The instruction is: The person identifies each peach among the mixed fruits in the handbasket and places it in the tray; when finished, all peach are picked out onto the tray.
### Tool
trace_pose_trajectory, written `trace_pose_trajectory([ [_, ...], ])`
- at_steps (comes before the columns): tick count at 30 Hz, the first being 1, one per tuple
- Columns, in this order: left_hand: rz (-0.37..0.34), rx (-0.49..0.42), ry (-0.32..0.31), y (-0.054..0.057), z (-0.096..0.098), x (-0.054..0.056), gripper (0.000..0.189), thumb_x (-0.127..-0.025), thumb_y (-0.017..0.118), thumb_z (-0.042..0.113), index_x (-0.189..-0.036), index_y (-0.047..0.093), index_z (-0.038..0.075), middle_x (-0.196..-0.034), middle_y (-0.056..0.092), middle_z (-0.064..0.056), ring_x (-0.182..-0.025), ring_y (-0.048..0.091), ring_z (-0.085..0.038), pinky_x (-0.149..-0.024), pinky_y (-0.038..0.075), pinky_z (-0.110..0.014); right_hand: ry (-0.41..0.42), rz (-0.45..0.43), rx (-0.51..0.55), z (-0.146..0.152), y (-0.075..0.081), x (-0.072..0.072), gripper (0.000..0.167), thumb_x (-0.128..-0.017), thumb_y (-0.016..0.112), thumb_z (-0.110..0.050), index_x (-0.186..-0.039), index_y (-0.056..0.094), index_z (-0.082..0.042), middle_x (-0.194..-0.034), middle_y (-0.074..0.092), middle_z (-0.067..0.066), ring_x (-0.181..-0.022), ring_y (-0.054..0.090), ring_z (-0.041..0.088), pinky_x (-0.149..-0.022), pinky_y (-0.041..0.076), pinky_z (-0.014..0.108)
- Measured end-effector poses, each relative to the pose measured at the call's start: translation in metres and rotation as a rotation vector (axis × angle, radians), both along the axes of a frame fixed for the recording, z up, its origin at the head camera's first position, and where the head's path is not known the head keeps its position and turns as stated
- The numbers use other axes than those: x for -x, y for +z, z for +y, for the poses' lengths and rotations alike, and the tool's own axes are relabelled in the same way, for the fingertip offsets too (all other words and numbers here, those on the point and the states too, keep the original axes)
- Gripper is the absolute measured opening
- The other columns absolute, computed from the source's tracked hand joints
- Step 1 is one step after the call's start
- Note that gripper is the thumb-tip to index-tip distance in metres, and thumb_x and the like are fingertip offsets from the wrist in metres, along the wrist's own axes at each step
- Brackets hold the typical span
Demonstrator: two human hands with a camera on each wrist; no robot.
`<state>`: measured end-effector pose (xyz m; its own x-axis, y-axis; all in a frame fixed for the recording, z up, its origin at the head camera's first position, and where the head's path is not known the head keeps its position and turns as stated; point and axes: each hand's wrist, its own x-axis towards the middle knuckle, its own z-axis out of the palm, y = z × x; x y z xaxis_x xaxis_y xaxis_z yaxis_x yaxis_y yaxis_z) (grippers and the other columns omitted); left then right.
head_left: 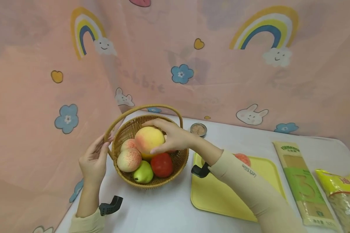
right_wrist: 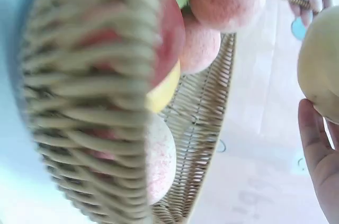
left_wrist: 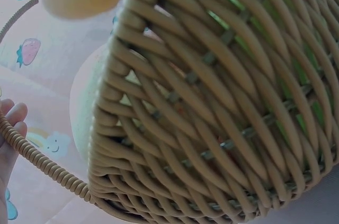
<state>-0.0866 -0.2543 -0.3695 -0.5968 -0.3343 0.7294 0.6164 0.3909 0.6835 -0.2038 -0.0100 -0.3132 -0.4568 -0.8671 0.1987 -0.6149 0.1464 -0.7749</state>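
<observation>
A wicker basket [head_left: 151, 186] stands on the table, its arched handle [head_left: 151, 105] leaning back. My left hand [head_left: 94, 161] grips the handle's left side near the rim; the fingers [left_wrist: 16, 113] show around it in the left wrist view. Above the basket's contents, my right hand [head_left: 173, 134] holds a large yellow fruit with a pink blush [head_left: 149, 139]. Its fingers [right_wrist: 315, 139] touch that fruit from one side in the right wrist view. In the basket lie pink-speckled peaches [head_left: 129, 160], a green pear [head_left: 143, 173] and a red apple [head_left: 162, 165]; more fruit is partly hidden.
Right of the basket is a yellow tray [head_left: 215, 202], partly under my right forearm, with a reddish fruit [head_left: 243, 159] on it. A small round tin [head_left: 198, 129] stands behind. Farther right lie a noodle packet [head_left: 304, 184] and a clear-and-yellow bag [head_left: 342, 200]. Printed cloth hangs behind.
</observation>
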Motion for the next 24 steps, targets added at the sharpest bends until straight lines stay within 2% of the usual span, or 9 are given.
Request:
trace_pose_trajectory([
  [5,-0.012,-0.003,0.009,0.001,0.001,-0.001,0.032,-0.083,0.056,-0.020,-0.114,0.061,-0.014,-0.106,0.070,0.001,-0.097,0.069,-0.010,-0.089,0.054,-0.019,-0.041,-0.130,0.103,0.020,-0.003,-0.015,0.078,-0.073,0.082,-0.020,-0.139,0.041,-0.019,-0.134,0.045,-0.002,-0.116,0.051,0.016,-0.088,0.056,0.033],
  [10,-0.012,-0.010,0.004,0.002,0.002,-0.001,0.031,-0.084,0.056,-0.020,-0.114,0.061,-0.015,-0.105,0.070,0.001,-0.097,0.069,-0.010,-0.089,0.054,-0.019,-0.107,-0.265,0.215,0.042,-0.007,-0.023,0.078,-0.073,0.082,-0.014,-0.138,0.037,-0.017,-0.135,0.043,0.003,-0.113,0.051,0.024,-0.085,0.058,0.038],
  [15,-0.006,-0.006,0.007,0.001,0.003,-0.001,0.031,-0.083,0.056,-0.021,-0.113,0.061,-0.016,-0.103,0.070,0.002,-0.096,0.069,-0.009,-0.088,0.055,-0.018,-0.168,-0.278,0.254,0.067,-0.012,-0.026,0.078,-0.076,0.080,-0.014,-0.139,0.034,-0.013,-0.136,0.043,0.005,-0.116,0.047,0.025,-0.089,0.056,0.037],
  [20,-0.001,-0.015,0.006,0.001,0.003,-0.001,0.030,-0.083,0.055,-0.021,-0.112,0.061,-0.016,-0.104,0.070,0.001,-0.096,0.069,-0.010,-0.088,0.055,-0.018,-0.206,-0.229,0.281,0.093,-0.020,-0.028,0.079,-0.078,0.076,-0.009,-0.145,0.034,-0.014,-0.142,0.039,0.007,-0.118,0.049,0.024,-0.090,0.055,0.034],
  [24,0.002,-0.018,0.002,0.002,0.003,-0.001,0.030,-0.083,0.055,-0.021,-0.112,0.060,-0.017,-0.106,0.070,0.000,-0.096,0.069,-0.010,-0.088,0.055,-0.019,-0.277,-0.195,0.310,0.112,-0.029,-0.028,0.076,-0.077,0.074,-0.001,-0.142,0.036,-0.011,-0.138,0.042,0.009,-0.114,0.053,0.023,-0.088,0.056,0.033],
])
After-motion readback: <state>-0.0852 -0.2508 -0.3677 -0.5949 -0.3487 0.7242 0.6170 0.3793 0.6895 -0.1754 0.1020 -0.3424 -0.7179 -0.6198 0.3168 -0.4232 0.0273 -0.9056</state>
